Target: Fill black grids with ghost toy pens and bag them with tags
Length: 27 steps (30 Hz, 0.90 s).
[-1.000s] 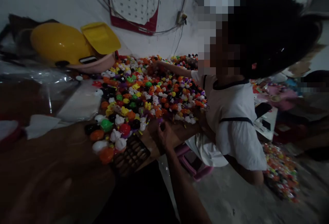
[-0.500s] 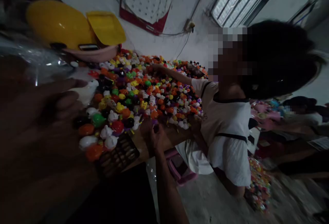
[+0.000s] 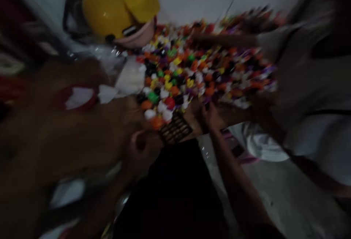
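Observation:
My left hand is low over the table's front edge, left of a dark tray with rows of hollows. Its fingers curl toward the thumb; blur hides whether anything lies between them. At the front edge of the toy pile, my right hand is closed, with a small dark purple patch at its fingertips that I cannot name. Small colourful plastic toys, white, orange, green, yellow, red and black, lie heaped beyond both hands.
A yellow rounded object rests in a pink basin at the back left. A red dish with white material sits left. Another person's arm reaches over the pile. Below is a pink container.
The view has swung left and downward. My left hand has drawn back from close before the camera toward the table's front edge. My right hand stays by the pile.

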Each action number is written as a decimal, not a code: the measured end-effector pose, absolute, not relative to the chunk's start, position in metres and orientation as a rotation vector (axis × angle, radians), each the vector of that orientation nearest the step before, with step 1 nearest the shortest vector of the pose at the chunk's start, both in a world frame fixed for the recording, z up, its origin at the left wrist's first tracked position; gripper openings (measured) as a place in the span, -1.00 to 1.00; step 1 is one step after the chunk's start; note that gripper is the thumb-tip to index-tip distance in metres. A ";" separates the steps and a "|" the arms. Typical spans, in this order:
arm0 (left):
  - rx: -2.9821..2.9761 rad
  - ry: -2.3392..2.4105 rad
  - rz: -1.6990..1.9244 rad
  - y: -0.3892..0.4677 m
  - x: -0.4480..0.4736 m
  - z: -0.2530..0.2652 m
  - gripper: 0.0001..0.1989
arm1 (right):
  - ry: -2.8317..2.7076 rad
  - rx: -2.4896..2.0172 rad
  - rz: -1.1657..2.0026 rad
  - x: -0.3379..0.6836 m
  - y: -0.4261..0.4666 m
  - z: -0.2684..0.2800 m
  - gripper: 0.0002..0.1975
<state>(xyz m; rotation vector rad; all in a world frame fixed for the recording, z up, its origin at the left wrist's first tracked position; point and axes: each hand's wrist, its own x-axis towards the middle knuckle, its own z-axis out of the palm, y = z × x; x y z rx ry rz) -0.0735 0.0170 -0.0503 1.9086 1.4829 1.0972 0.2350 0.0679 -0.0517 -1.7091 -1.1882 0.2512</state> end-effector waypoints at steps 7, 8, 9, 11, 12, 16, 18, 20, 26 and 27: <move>2.065 1.617 1.130 0.015 -0.093 -0.077 -0.69 | -1.463 -1.482 0.450 0.197 0.033 -0.050 -0.70; 2.058 1.631 1.127 0.020 -0.086 -0.079 -0.68 | -1.463 -1.454 0.475 0.187 0.025 -0.046 -0.69; 2.046 1.642 1.113 0.025 -0.081 -0.080 -0.67 | -1.457 -1.431 0.488 0.178 0.020 -0.044 -0.68; 2.024 1.656 1.076 0.031 -0.074 -0.083 -0.69 | -1.416 -1.396 0.502 0.163 0.018 -0.040 -0.66; 2.033 1.651 1.064 0.032 -0.072 -0.083 -0.72 | -1.381 -1.378 0.533 0.159 0.020 -0.039 -0.64; 2.136 1.599 1.113 0.030 -0.075 -0.080 -0.77 | -1.236 -1.316 0.725 0.146 0.036 -0.043 -0.57; 2.153 1.580 1.113 0.029 -0.077 -0.077 -0.77 | -1.210 -1.298 0.764 0.142 0.042 -0.049 -0.56; 2.136 1.572 1.114 0.027 -0.079 -0.076 -0.79 | -1.238 -1.312 0.771 0.139 0.047 -0.057 -0.57; 2.102 1.565 1.115 0.031 -0.077 -0.082 -0.80 | -1.431 -1.407 0.530 0.138 0.051 -0.072 -0.59; 2.098 1.583 1.106 0.032 -0.076 -0.083 -0.81 | -1.456 -1.418 0.494 0.138 0.051 -0.073 -0.61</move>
